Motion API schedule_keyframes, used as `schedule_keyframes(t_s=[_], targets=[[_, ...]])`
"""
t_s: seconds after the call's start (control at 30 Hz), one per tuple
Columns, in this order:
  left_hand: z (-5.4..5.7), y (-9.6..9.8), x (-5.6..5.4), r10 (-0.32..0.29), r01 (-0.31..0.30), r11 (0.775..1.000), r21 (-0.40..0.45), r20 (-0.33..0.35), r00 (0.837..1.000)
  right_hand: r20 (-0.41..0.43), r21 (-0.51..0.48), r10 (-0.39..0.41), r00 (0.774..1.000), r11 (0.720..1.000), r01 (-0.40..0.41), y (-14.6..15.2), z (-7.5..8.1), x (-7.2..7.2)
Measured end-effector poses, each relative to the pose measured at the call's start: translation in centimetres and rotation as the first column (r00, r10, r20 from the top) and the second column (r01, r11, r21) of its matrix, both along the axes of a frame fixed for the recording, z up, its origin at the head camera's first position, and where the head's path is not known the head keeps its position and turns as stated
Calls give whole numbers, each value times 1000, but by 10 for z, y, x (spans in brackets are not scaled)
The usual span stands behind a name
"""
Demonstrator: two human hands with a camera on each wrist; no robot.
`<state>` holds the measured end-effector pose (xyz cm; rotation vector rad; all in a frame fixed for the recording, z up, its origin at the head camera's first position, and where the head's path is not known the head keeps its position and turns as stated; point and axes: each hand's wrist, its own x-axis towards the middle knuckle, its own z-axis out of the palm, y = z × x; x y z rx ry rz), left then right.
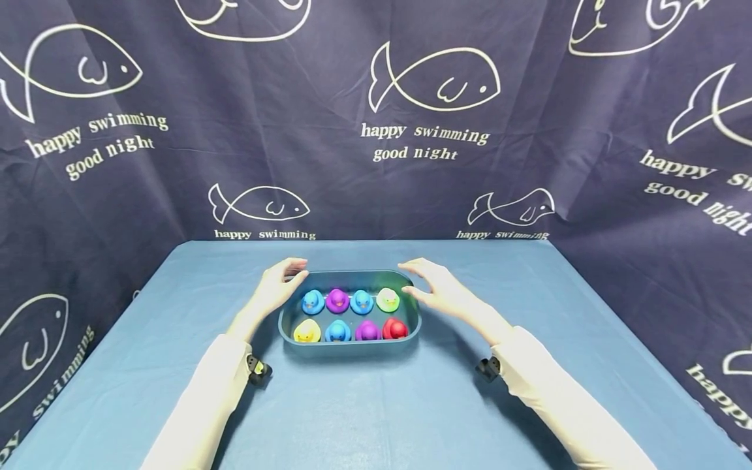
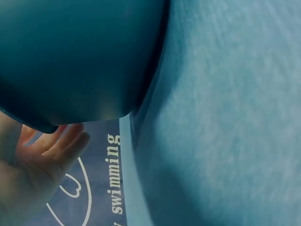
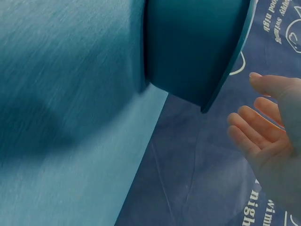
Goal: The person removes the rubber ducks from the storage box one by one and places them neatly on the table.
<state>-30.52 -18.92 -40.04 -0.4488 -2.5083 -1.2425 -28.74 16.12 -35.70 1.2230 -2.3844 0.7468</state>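
Observation:
A dark teal oval-ended tub [image 1: 352,349] stands on the table, holding rubber ducks in two rows. The back row has a blue duck [image 1: 313,302], a purple duck [image 1: 337,301], another blue duck [image 1: 361,302] and a pale green duck [image 1: 388,300]. In front are a yellow duck [image 1: 307,331], a blue duck [image 1: 337,331], a purple duck [image 1: 367,331] and a red duck [image 1: 395,328]. My left hand [image 1: 279,285] is at the tub's left end with loosely bent fingers; contact is unclear. Apart from the right end, my right hand [image 3: 270,127] has relaxed, spread fingers.
A blue cloth covers the table [image 1: 376,418]. Dark navy curtains [image 1: 329,130] with white fish drawings and lettering hang behind and at both sides. Small black devices sit at the left wrist [image 1: 259,371] and right wrist [image 1: 487,369].

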Motion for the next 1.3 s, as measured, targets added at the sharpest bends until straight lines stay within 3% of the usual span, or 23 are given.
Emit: schedule_keyframes(t_s=[0.33,0.57,0.7,1.0,1.3], targets=[[-8,-1,-3,-5,5,1000,2,74,997,66,36,42,997,998,-45,-14,-3,-1],[-12,-2,-3,1,-1,1000,2,82,997,108,77,55,993,995,-64,-24,-9,-3],[-13,-2,-4,-2,0,1000,24,85,996,134,126,21,991,991,-38,-31,-12,-4],[-12,-2,-4,1,-1,1000,-1,77,997,101,235,-77,992,971,52,-39,-17,-7],[-12,-6,-5,5,-3,1000,-22,91,996,72,316,-144,987,942,114,-46,-16,-1]])
